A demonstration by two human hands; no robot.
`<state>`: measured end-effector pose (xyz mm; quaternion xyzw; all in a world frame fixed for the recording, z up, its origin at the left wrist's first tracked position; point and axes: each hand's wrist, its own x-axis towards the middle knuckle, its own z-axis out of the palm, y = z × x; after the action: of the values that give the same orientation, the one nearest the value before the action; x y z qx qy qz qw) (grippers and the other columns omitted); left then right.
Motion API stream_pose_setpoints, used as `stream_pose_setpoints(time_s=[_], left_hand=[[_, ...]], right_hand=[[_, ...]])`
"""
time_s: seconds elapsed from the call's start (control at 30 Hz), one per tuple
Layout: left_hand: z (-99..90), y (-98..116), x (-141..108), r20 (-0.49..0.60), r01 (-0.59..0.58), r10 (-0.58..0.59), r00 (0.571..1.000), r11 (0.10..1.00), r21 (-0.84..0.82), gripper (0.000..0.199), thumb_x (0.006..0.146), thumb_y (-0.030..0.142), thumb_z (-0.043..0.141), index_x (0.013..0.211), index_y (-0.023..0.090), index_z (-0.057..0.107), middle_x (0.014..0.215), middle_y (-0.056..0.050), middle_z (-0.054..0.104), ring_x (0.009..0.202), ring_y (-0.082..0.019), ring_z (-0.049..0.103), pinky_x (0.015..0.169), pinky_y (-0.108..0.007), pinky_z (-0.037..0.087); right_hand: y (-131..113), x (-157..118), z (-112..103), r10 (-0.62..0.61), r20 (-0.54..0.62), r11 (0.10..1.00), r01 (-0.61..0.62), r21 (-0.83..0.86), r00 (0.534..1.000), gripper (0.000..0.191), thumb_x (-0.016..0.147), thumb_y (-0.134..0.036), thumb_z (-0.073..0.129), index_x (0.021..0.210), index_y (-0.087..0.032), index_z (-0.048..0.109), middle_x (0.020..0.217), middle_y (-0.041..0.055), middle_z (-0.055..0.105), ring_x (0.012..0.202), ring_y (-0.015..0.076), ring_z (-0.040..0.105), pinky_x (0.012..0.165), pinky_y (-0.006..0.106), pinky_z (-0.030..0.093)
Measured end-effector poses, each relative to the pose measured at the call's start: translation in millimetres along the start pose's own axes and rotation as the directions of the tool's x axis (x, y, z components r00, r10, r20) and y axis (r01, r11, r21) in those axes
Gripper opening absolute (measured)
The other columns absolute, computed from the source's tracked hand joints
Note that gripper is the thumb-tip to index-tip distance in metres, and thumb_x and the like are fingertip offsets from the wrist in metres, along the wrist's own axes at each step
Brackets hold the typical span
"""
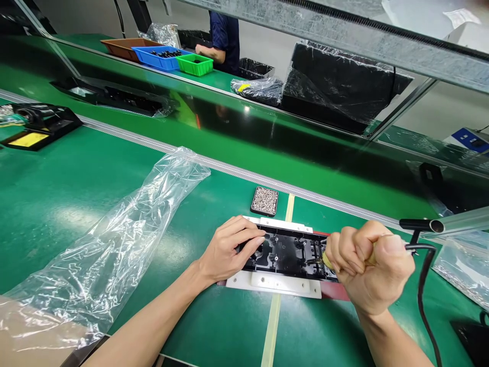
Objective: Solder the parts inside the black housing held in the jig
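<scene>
A long black plastic housing lies in a white fixture, with ribs and small posts showing inside it. Over its left end rests my left hand, fingers stretched out and fingertips near the inner wall; whether something small is under them is hidden. My right hand is wrapped round the yellow handle of a corded soldering iron. Its thin dark tip points left into the right part of the housing. A black cord leaves the fist on the right. Beyond the housing sits a small black tray full of tiny metal pieces.
A clear plastic bag sprawls across the left side. A black stand with a yellow sponge is at far left, a clear box of small metal parts at right. Behind the green divider are bins and another person.
</scene>
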<state>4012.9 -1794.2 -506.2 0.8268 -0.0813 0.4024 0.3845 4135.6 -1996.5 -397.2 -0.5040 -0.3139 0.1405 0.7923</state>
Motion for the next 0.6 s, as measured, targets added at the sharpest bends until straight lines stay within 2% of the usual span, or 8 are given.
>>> stream_pose_setpoints(time_s=[0.2,0.4,0.6], left_hand=[[0.0,-0.1,0.6,0.005,-0.001,0.001,1.0,1.0,0.006,0.02,0.101,0.009,0.068,0.118,0.017,0.075,0.098,-0.006,0.073,0.087,-0.018,0.065,0.08,-0.036,0.051],[0.2,-0.2,0.6,0.005,-0.001,0.001,1.0,1.0,0.011,0.02,0.101,0.009,0.068,0.118,0.017,0.075,0.098,-0.007,0.073,0.088,-0.018,0.066,0.08,-0.037,0.051],[-0.5,-0.1,-0.6,0.005,0.001,-0.001,1.0,1.0,0.012,0.02,0.101,0.009,0.068,0.118,0.017,0.075,0.098,-0.006,0.073,0.087,-0.019,0.066,0.079,-0.037,0.051]], right_hand=[[0.7,-0.3,0.5,-0.006,-0.023,1.0,0.006,0.01,1.0,0.056,0.095,-0.052,0.068,0.059,-0.02,0.04,0.044,-0.0071,0.026,0.039,0.0079,0.024,0.037,0.02,0.026],[-0.8,0.2,-2.2,-0.002,0.041,1.0,0.002,0.006,0.999,0.055,0.098,-0.051,0.067,0.06,-0.02,0.04,0.045,-0.0068,0.028,0.039,0.008,0.026,0.039,0.02,0.029],[-0.8,-0.3,-1.1,0.004,0.009,1.0,-0.004,0.014,1.0,0.056,0.095,-0.051,0.07,0.058,-0.02,0.041,0.043,-0.0069,0.028,0.039,0.0083,0.026,0.037,0.02,0.029]])
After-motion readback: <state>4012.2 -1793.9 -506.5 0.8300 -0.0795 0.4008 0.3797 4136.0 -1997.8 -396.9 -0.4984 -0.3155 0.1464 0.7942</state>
